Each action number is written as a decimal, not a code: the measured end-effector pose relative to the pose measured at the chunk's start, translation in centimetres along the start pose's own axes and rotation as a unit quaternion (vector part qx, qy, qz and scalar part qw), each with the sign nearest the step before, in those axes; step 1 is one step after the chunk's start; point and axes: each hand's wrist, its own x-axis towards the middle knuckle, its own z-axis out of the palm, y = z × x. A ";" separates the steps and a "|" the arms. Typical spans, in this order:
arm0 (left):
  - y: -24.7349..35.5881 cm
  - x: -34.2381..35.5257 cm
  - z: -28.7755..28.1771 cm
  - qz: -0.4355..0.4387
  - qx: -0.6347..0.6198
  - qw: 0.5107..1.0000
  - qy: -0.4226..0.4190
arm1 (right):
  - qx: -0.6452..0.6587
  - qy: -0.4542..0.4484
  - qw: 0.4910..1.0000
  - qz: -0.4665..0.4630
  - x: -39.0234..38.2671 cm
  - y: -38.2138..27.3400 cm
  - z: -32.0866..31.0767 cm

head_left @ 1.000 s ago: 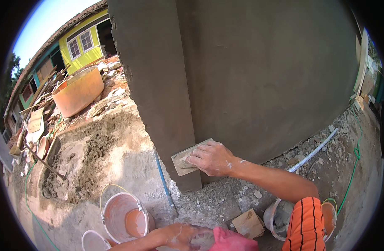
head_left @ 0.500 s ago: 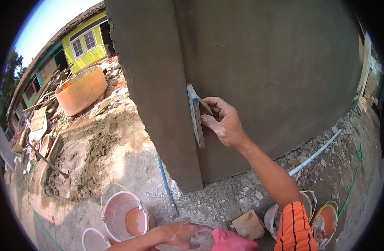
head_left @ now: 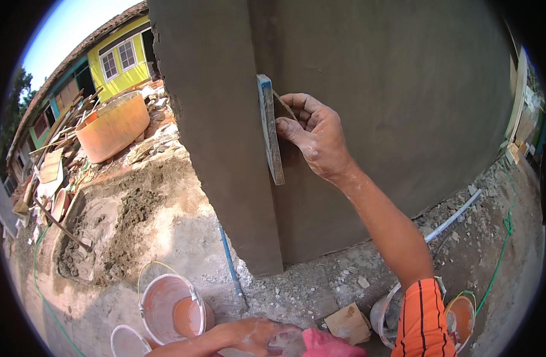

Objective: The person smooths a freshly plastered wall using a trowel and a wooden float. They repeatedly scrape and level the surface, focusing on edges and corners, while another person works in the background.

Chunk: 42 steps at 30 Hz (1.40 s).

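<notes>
My right hand [head_left: 312, 134] grips the handle of a flat plastering float [head_left: 266, 131], held upright with its long edge running along the vertical step where a raised band [head_left: 210, 101] of grey plaster meets the wall [head_left: 392, 83]. My left hand [head_left: 258, 335] is low at the bottom edge, fingers apart and lying over a dusty grey surface beside pink fabric [head_left: 326, 345]; exactly what it rests on I cannot make out.
Buckets [head_left: 176, 306] stand below, more [head_left: 460, 321] at right. A wet mortar bed [head_left: 91, 232], rubble with a large orange tub [head_left: 112, 137] and a yellow house [head_left: 118, 65] are at left. A blue pipe [head_left: 231, 262], pale pipe [head_left: 454, 217] and green hose [head_left: 508, 226] lie along the ground.
My right hand has turned the float from lying tilted low on the band to upright, and moved it up along the step. My left hand has stayed about where it was.
</notes>
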 end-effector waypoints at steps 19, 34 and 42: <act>-0.5 0.0 -0.3 -0.009 0.002 1.000 0.000 | -0.066 0.039 0.985 0.152 -9.3 5.2 -1.0; -0.4 -1.4 0.2 -0.002 -0.002 1.000 0.028 | -0.601 -0.058 0.651 -0.461 -1.6 1.9 2.0; -0.6 -0.5 -0.3 0.018 0.001 1.000 0.013 | -0.587 0.072 0.601 -0.538 9.9 -6.7 3.7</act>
